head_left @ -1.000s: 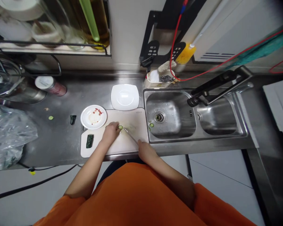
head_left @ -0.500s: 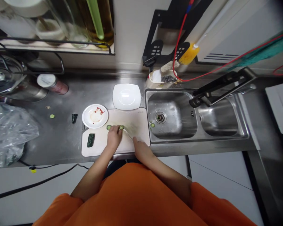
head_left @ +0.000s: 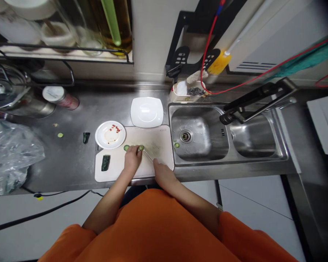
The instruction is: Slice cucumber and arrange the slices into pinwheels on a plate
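My left hand (head_left: 132,159) presses a piece of cucumber (head_left: 126,147) down on the white cutting board (head_left: 160,136), its fingers closed over it. Pale green cut cucumber shows at both sides of the fingers. My right hand (head_left: 163,173) is wrapped round the handle of a knife (head_left: 148,155), whose blade points up and left to the cucumber's right end. A dark green cucumber chunk (head_left: 105,162) lies at the board's left. Overlapping the board's upper left corner is a round white plate (head_left: 101,134) with small red bits on it.
A squarish white plate (head_left: 147,109) stands behind the board. To the right is a double steel sink (head_left: 199,145) with a black faucet (head_left: 248,100). On the left counter lie a cucumber end (head_left: 86,137), a small green slice (head_left: 60,135), a plastic bag (head_left: 13,153) and a red jar (head_left: 61,97).
My right hand and the knife handle have shifted slightly left, and the blade's angle has changed a little. My left hand stays almost still on the cucumber.
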`<state>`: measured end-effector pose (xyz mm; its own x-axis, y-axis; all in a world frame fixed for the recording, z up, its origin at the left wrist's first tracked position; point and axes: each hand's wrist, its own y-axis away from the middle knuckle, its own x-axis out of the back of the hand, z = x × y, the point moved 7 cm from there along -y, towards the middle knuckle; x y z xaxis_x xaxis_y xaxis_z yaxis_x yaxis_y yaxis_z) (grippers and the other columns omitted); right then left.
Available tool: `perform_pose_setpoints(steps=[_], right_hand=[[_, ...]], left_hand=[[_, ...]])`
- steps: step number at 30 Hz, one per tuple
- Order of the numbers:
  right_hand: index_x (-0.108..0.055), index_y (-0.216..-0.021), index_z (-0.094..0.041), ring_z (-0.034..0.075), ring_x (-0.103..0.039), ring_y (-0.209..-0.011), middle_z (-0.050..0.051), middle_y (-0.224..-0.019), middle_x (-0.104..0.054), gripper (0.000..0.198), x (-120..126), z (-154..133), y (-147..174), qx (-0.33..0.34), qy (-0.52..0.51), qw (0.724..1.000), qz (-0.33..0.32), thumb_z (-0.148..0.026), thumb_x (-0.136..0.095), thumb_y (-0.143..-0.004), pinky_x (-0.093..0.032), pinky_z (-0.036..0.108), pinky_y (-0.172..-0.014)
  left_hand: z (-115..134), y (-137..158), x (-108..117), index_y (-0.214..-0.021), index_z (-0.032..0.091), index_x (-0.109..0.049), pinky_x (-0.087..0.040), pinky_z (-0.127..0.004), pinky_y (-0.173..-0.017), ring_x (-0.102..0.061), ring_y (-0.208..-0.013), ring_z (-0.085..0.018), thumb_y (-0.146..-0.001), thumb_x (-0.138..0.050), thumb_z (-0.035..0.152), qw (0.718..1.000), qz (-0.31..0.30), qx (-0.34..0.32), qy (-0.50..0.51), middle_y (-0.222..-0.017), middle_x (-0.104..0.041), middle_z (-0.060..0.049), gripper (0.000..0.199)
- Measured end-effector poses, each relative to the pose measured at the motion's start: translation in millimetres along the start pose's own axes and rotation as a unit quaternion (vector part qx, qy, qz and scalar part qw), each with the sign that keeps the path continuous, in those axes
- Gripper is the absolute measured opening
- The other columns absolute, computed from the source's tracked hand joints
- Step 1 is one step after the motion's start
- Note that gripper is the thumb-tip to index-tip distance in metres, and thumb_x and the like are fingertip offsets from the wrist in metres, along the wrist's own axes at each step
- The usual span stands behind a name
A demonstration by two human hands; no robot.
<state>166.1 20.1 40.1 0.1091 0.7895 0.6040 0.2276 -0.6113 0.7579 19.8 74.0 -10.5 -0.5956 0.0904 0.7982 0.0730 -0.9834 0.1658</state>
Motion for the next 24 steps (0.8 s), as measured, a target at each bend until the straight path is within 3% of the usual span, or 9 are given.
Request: perform_pose_setpoints(steps=[11,17,24], right_hand=[[-0.035,-0.126,-0.012,0.026,-0.061,-0.099,0.015,-0.101,-0.064,0.045,-4,9,11,-0.010,-0.022,0.999,-0.037,-0.001,-0.035,-0.082,-0.045,0.032,-0.074],[-0.036,-0.127,-0.013,0.028,-0.061,-0.098,0.015,-0.100,-0.064,0.050,-12,22,23,-0.031,-0.012,0.998,-0.058,0.001,-0.034,-0.080,-0.045,0.032,-0.072],[-0.038,-0.126,-0.015,0.028,-0.061,-0.096,0.015,-0.100,-0.063,0.048,-13,25,23,-0.034,-0.016,0.998,-0.049,0.001,-0.033,-0.081,-0.045,0.033,-0.072]], left_hand=[[1,-1,1,-0.097,0.017,-0.062,-0.043,-0.033,-0.086,-0.056,-0.092,-0.023,-0.081,-0.050,0.024,1.000,0.004,0.002,-0.003,-0.093,-0.065,-0.010,0.022],[2,-5,5,-0.086,0.018,-0.061,-0.041,-0.030,-0.073,-0.054,-0.075,-0.020,-0.076,-0.053,0.022,0.999,0.015,0.026,0.012,-0.072,-0.060,-0.004,0.013],[-2,-2,8,-0.073,0.022,-0.056,-0.037,-0.025,-0.063,-0.052,-0.059,-0.013,-0.076,-0.055,0.025,0.995,0.009,0.065,0.072,-0.065,-0.059,0.002,0.005]])
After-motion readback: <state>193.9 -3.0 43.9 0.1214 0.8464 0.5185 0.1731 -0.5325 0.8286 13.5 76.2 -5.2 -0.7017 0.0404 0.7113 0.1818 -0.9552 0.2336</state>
